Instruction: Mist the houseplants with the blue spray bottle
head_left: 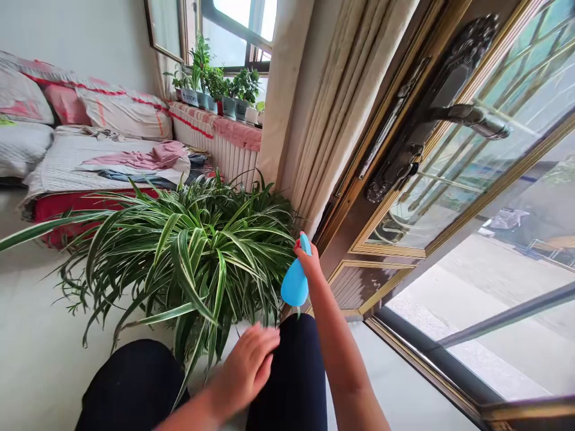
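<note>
A large spider plant point(202, 245) with long white-edged green leaves spreads out in front of my knees. Its pot is hidden under the foliage. At the plant's right side, my right hand point(309, 258) is wrapped round the neck of a light blue spray bottle point(294, 284), which it holds tilted above my right knee. My left hand point(249, 362) is over my lap, just below the plant's lower leaves, with thumb and fingers apart and nothing seen in it. Its fingers are slightly blurred.
A glazed door point(395, 263) with an ornate handle stands open at the right, beside a beige curtain point(341, 102). Several potted plants point(215, 90) line the windowsill. At the left is a sofa point(112, 149) with clothes on it.
</note>
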The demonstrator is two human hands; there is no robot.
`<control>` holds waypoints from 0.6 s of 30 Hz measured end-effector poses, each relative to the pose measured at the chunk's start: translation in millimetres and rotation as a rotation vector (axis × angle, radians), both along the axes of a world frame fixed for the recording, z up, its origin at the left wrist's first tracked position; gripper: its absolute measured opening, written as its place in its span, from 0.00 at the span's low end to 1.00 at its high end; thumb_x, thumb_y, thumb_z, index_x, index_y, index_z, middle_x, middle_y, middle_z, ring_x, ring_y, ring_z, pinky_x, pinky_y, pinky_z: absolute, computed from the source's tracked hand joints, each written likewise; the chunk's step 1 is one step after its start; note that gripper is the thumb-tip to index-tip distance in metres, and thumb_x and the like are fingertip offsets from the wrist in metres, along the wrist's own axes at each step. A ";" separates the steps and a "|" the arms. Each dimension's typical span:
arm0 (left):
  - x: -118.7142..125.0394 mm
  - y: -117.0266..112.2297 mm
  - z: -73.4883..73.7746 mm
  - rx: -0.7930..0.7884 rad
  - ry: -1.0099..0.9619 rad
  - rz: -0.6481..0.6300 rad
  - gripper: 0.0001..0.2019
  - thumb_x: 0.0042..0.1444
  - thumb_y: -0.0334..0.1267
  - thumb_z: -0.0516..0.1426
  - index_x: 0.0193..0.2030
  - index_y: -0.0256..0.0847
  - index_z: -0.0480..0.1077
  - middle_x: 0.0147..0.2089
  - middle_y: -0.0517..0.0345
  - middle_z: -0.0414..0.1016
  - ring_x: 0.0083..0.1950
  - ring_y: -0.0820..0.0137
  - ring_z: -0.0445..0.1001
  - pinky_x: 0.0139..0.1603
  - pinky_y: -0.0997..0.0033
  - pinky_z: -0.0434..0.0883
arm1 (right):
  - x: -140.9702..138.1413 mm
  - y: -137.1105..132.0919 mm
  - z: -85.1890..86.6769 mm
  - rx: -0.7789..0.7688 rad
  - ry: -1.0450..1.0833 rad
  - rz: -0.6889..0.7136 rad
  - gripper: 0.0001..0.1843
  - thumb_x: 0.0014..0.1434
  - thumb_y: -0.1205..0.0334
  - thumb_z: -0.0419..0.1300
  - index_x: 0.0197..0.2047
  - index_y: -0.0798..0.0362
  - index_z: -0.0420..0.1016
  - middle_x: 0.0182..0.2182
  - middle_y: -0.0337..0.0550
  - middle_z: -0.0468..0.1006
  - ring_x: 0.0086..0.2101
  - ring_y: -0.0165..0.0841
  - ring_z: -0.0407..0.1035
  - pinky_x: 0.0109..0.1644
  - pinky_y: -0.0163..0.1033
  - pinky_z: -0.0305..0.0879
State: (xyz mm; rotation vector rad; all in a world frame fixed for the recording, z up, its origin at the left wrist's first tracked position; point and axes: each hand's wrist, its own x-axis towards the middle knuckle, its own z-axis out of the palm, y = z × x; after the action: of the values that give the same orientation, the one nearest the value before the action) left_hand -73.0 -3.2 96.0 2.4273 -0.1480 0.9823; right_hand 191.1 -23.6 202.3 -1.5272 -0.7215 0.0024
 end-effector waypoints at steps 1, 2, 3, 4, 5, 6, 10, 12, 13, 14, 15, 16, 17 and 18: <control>25.2 3.1 16.9 -0.047 0.015 0.049 0.29 0.57 0.29 0.52 0.64 0.51 0.56 0.59 0.52 0.73 0.60 0.63 0.71 0.63 0.52 0.68 | -4.0 -1.3 -0.1 0.001 -0.004 0.034 0.08 0.47 0.61 0.62 0.33 0.52 0.76 0.27 0.37 0.75 0.32 0.35 0.71 0.40 0.42 0.68; 51.4 9.6 33.1 -0.111 0.033 0.115 0.31 0.56 0.32 0.54 0.66 0.47 0.53 0.63 0.45 0.67 0.64 0.58 0.67 0.62 0.48 0.68 | -8.1 -3.1 -0.6 0.001 -0.010 0.071 0.10 0.45 0.62 0.62 0.35 0.51 0.77 0.30 0.38 0.77 0.35 0.37 0.72 0.43 0.43 0.68; 77.3 18.3 47.6 -0.175 0.085 0.156 0.36 0.54 0.36 0.58 0.68 0.41 0.49 0.68 0.38 0.59 0.68 0.52 0.59 0.64 0.44 0.64 | -11.9 -5.1 -1.5 0.004 -0.015 0.108 0.13 0.45 0.62 0.62 0.37 0.51 0.77 0.35 0.40 0.78 0.39 0.38 0.72 0.47 0.43 0.67; 101.8 28.0 59.7 -0.218 0.126 0.170 0.41 0.51 0.38 0.61 0.69 0.37 0.46 0.69 0.33 0.54 0.70 0.49 0.54 0.66 0.42 0.60 | -15.1 -7.0 -2.9 0.013 -0.013 0.142 0.15 0.46 0.61 0.62 0.40 0.50 0.77 0.39 0.41 0.78 0.43 0.38 0.72 0.51 0.44 0.66; 123.9 37.9 69.1 -0.243 0.159 0.157 0.45 0.48 0.39 0.64 0.69 0.34 0.45 0.70 0.30 0.49 0.72 0.48 0.49 0.68 0.41 0.55 | -17.4 -8.3 -4.8 0.024 -0.005 0.173 0.18 0.48 0.59 0.62 0.44 0.50 0.76 0.44 0.42 0.77 0.46 0.39 0.70 0.54 0.44 0.64; 142.8 46.9 75.7 -0.255 0.185 0.102 0.48 0.44 0.39 0.66 0.68 0.34 0.45 0.71 0.30 0.47 0.72 0.46 0.47 0.69 0.40 0.53 | -18.7 -8.7 -7.0 0.036 0.012 0.205 0.21 0.50 0.58 0.62 0.49 0.50 0.74 0.48 0.43 0.76 0.50 0.39 0.69 0.57 0.45 0.62; 184.2 69.3 81.4 -0.309 0.203 -0.086 0.48 0.37 0.36 0.67 0.66 0.43 0.52 0.70 0.44 0.53 0.70 0.51 0.54 0.67 0.53 0.61 | -12.5 -2.8 -17.9 0.011 0.072 0.282 0.34 0.53 0.52 0.62 0.62 0.47 0.62 0.60 0.47 0.65 0.60 0.42 0.58 0.66 0.52 0.51; 190.6 72.6 78.4 -0.316 0.186 -0.064 0.39 0.42 0.35 0.64 0.63 0.44 0.57 0.64 0.47 0.63 0.64 0.55 0.64 0.64 0.59 0.66 | -3.1 -1.3 -25.3 -0.036 0.006 0.308 0.40 0.49 0.50 0.66 0.63 0.48 0.61 0.61 0.48 0.63 0.63 0.44 0.53 0.68 0.54 0.45; 192.6 72.8 76.7 -0.316 0.175 -0.038 0.33 0.45 0.34 0.62 0.61 0.43 0.60 0.61 0.48 0.67 0.61 0.57 0.67 0.62 0.60 0.67 | 3.0 -2.5 -30.3 -0.051 -0.037 0.335 0.43 0.46 0.50 0.69 0.64 0.49 0.61 0.62 0.49 0.62 0.64 0.45 0.51 0.68 0.54 0.44; 194.6 72.2 75.2 -0.313 0.162 0.000 0.29 0.47 0.33 0.59 0.59 0.42 0.62 0.57 0.49 0.70 0.58 0.58 0.70 0.61 0.61 0.68 | 9.8 -5.3 -36.8 -0.063 -0.063 0.379 0.46 0.43 0.50 0.70 0.64 0.49 0.61 0.62 0.49 0.61 0.64 0.45 0.49 0.69 0.54 0.43; 197.0 71.0 74.1 -0.309 0.146 0.052 0.27 0.48 0.31 0.58 0.57 0.40 0.63 0.55 0.48 0.71 0.56 0.59 0.71 0.60 0.60 0.67 | 17.2 -9.0 -44.9 -0.069 -0.059 0.428 0.46 0.43 0.50 0.71 0.64 0.48 0.61 0.63 0.48 0.59 0.65 0.45 0.48 0.69 0.53 0.43; 200.2 69.4 73.4 -0.315 0.117 0.124 0.25 0.48 0.31 0.57 0.56 0.39 0.64 0.53 0.47 0.71 0.55 0.58 0.71 0.60 0.57 0.67 | 24.7 -13.1 -54.8 -0.068 -0.019 0.462 0.45 0.44 0.49 0.70 0.64 0.47 0.61 0.65 0.46 0.58 0.65 0.44 0.48 0.68 0.52 0.45; 204.2 67.6 73.1 -0.338 0.077 0.212 0.24 0.48 0.31 0.57 0.55 0.38 0.64 0.51 0.46 0.72 0.54 0.58 0.71 0.59 0.54 0.67 | 32.0 -16.5 -66.4 -0.057 0.057 0.454 0.41 0.46 0.49 0.69 0.63 0.45 0.63 0.65 0.43 0.58 0.65 0.42 0.49 0.68 0.51 0.46; 209.1 65.7 73.5 -0.376 0.028 0.308 0.22 0.49 0.32 0.57 0.54 0.37 0.64 0.49 0.45 0.72 0.52 0.58 0.72 0.57 0.53 0.67 | 38.7 -18.3 -79.2 -0.039 0.154 0.405 0.35 0.50 0.49 0.66 0.61 0.44 0.65 0.64 0.42 0.60 0.64 0.42 0.51 0.67 0.50 0.48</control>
State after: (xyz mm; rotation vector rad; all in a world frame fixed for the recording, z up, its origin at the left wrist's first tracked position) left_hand 136.1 62.4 169.5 2.1480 0.3982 1.0000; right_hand 229.8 -41.9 123.1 -1.3781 -0.8980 0.4351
